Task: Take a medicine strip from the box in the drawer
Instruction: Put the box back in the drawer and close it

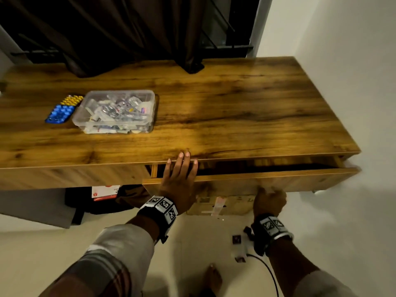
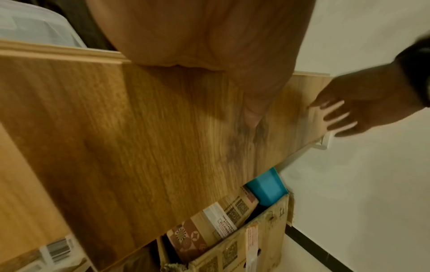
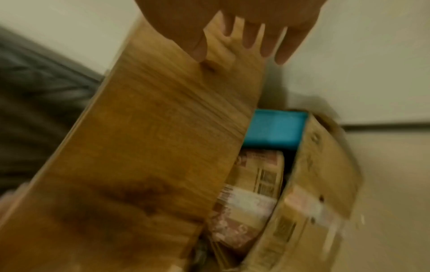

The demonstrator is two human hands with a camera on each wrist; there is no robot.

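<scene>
A clear plastic box (image 1: 115, 110) full of medicine strips stands on the wooden desk top (image 1: 235, 108), with a blue strip (image 1: 60, 114) and a yellow strip (image 1: 71, 100) lying at its left. The drawer (image 1: 300, 182) at the right stands slightly out, its inside dark. My left hand (image 1: 182, 168) lies flat over the drawer's top edge, fingers straight and reaching the desk edge. My right hand (image 1: 270, 198) is at the drawer front's lower edge; the left wrist view shows its fingers (image 2: 337, 119) straight against the wood (image 2: 139, 138). Neither hand holds anything.
Under the drawer sits an open cardboard carton (image 1: 231, 206) holding packets and a blue object (image 2: 267, 185). A black bag (image 1: 85, 202) lies under the desk at the left. A dark curtain (image 1: 128, 28) hangs behind the desk; a white wall (image 1: 353, 82) is at its right.
</scene>
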